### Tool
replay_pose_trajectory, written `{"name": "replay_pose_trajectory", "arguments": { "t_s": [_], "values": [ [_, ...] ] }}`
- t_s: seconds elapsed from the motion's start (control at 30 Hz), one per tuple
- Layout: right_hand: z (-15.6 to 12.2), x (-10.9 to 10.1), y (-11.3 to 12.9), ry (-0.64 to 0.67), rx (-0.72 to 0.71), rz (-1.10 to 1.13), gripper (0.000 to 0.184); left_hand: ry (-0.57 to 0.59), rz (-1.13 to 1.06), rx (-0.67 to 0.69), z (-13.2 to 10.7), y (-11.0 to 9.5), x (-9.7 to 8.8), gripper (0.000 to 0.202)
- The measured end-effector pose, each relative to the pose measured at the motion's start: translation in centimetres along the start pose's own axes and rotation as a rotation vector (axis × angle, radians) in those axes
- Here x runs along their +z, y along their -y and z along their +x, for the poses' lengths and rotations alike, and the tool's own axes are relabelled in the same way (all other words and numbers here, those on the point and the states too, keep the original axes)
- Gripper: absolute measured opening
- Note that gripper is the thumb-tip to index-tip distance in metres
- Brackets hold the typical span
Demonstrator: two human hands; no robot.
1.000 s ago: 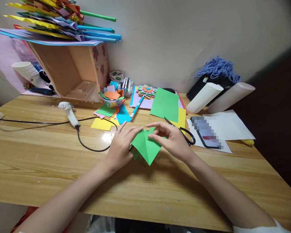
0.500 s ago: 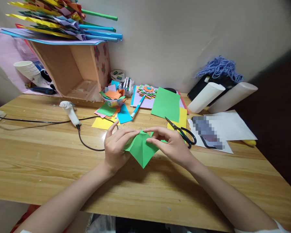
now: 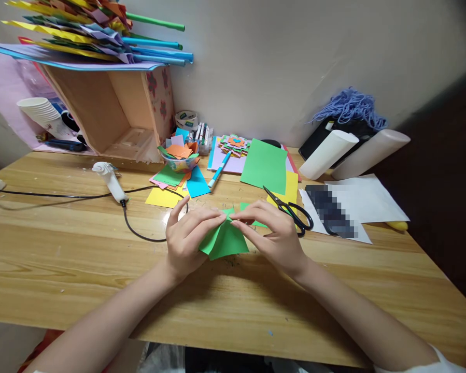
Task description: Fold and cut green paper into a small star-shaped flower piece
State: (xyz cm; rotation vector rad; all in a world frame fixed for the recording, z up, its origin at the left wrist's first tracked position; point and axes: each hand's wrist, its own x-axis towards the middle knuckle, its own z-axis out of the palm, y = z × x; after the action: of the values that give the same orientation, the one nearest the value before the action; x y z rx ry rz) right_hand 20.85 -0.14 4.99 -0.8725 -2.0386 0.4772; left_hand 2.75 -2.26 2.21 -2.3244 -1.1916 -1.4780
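Note:
A creased piece of green paper (image 3: 228, 242) is held up above the wooden table between both hands. My left hand (image 3: 189, 238) grips its left and top side, with the index finger along the upper edge and part of the sheet hidden behind the fingers. My right hand (image 3: 277, 233) pinches the paper near its top centre between thumb and fingertips. Beyond the right hand lie a pair of black scissors (image 3: 291, 210), half open, on yellow paper (image 3: 292, 182). Another green scrap (image 3: 246, 208) shows partly behind the right fingers.
A white glue gun (image 3: 110, 181) with a black cord rests at the left. Behind stand a bowl of paper scraps (image 3: 181, 165), a blue marker (image 3: 219, 172), a green sheet (image 3: 264, 167) and an open box (image 3: 100, 109). A phone (image 3: 329, 211) lies on white paper at the right.
The green paper has turned in my hands, its pointed lower corner giving way to a straight lower edge. The right fingertips have shifted slightly left and closed near the top centre.

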Motion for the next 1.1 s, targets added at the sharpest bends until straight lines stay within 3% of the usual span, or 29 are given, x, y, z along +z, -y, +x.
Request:
{"name": "replay_pose_trajectory", "arguments": {
  "t_s": [0.2, 0.3, 0.43, 0.57, 0.63, 0.8, 1.1],
  "values": [
    [0.0, 0.1, -0.2, -0.074, -0.216, -0.266, 0.008, -0.005, -0.009, 0.026, 0.3, -0.1, 0.2, 0.032],
    [0.3, -0.3, -1.0, -0.108, -0.323, -0.375, 0.008, 0.144, -0.106, -0.008, 1.0, 0.1, -0.1, 0.041],
    [1.1, -1.4, -2.0, -0.161, -0.432, -0.417, 0.013, 0.377, -0.482, -0.126, 2.0, 0.8, -1.1, 0.053],
    [1.5, -2.0, -2.4, -0.168, -0.482, -0.353, 0.015, 0.392, -0.95, -0.389, 2.6, 1.9, -1.6, 0.045],
    [1.5, -2.1, -2.3, -0.151, -0.489, -0.295, 0.016, 0.39, -1.055, -0.465, 2.8, 2.4, -1.6, 0.046],
    [1.4, -2.0, -2.0, -0.096, -0.425, -0.132, 0.014, 0.528, -0.929, -0.455, 3.3, 2.6, -1.9, 0.026],
    [1.3, -2.2, -2.0, -0.014, -0.356, 0.089, 0.008, 0.607, -0.993, -0.456, 3.4, 2.5, -1.7, 0.031]
  ]
}}
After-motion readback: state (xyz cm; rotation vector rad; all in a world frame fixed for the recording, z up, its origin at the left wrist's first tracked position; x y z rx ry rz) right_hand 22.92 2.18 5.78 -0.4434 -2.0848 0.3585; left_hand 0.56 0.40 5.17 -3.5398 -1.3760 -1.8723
